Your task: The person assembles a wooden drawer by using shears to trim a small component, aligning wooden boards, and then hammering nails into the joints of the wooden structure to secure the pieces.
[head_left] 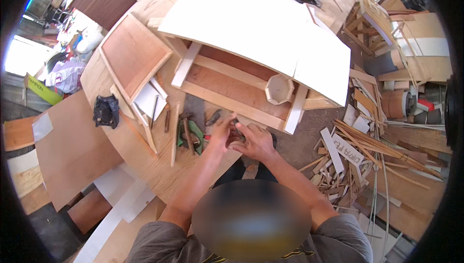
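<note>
- My left hand (221, 131) and right hand (254, 141) meet at the near edge of the round bench (145, 159), fingers curled in on a small dark thing (236, 132) held between them.
- Grip: both hands look pressed together round it, fingertips pinching. Exactly what it is, I cannot tell; it is mostly hidden by the fingers.
- It sits just in front of the wooden frame (232, 96), above the bench edge, not resting on the wood as far as I can see.
- I judge it light and rigid, small enough to slip out, so a fingertip pinch with the other hand steadying suits it better than a full fist.
- Just left of my left hand lie a green tool (195, 132), a hammer (186, 128) and a dark hand tool (212, 116), all touching the bench top.
- A white octagonal pot (279, 89) stands in the frame beyond my hands, under a white board (251, 31).
- A black bag (106, 110) lies well apart to the left; offcuts (357, 152) litter the floor on the right.
</note>
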`<state>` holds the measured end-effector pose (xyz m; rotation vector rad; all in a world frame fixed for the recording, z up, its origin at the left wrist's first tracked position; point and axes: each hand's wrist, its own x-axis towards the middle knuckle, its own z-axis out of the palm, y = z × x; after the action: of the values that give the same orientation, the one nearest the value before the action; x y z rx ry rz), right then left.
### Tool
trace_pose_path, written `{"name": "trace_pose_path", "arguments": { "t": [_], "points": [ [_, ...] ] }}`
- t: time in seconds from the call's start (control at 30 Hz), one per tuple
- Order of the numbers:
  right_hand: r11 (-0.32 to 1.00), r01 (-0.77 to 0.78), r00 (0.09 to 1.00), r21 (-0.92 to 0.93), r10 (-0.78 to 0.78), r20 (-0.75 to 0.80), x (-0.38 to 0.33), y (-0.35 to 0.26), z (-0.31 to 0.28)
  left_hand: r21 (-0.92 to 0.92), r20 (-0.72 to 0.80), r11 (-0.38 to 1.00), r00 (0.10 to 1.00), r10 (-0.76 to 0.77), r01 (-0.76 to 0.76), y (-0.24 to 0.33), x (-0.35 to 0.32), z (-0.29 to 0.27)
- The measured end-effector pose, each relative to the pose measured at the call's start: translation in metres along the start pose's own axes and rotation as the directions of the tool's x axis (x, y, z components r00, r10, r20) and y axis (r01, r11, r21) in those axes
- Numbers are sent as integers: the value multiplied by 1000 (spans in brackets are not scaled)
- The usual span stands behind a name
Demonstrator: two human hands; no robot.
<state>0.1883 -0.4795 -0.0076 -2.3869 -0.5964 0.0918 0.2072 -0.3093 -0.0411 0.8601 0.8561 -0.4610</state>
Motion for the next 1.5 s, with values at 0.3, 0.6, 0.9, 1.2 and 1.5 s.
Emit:
{"name": "trace_pose_path", "arguments": {
  "t": [0.3, 0.6, 0.9, 1.2, 1.5],
  "points": [
    [965, -184, 916, 188, 238, -324, -2, 72, -49, 554, 705, -33, 448, 551, -832, -17, 37, 54],
    [960, -192, 897, 206, 256, -359, 13, 102, -87, 332, 767, 492, 534, 356, -805, -13, 114, 135],
    [945, -315, 949, 88, 316, 5, -71, 87, 21, 81, 218, 823, 816, 536, -562, -1, 92, 157],
    [899, -436, 845, -32, 422, 330, -77, 63, 82, 983, 43, 79, 625, 779, -167, 52, 54, -14],
    [887, -457, 861, 63, 423, 283, -76, 61, 82, 996, -71, 85, 634, 770, 7, 66, 66, -84]
  ]
}}
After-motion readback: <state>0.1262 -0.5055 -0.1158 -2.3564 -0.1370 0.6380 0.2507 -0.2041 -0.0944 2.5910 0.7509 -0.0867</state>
